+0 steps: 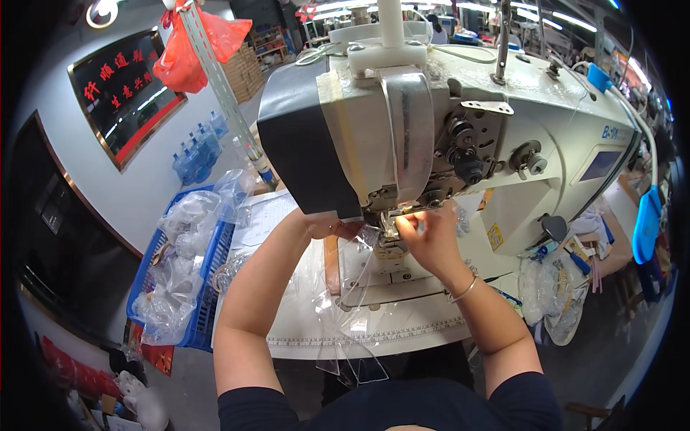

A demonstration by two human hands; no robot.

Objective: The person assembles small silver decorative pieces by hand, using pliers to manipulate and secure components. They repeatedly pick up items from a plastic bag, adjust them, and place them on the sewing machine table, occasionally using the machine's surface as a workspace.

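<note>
Tabletop (pixel 438 312) — alongside, blue basket (pixel 205 309) of plastic (pixel 174 279)

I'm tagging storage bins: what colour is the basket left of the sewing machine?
The basket is blue; it shows best in the head view.

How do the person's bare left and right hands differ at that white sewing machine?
The bare left hand is partly hidden by a flat, dark panel; the bare right hand is mostly visible. The left hand sits left of the shiny metal needle assembly, the right hand to its right. A thin, shiny bracelet circles the right wrist; none shows on the left wrist. Both are close to that assembly.
</note>
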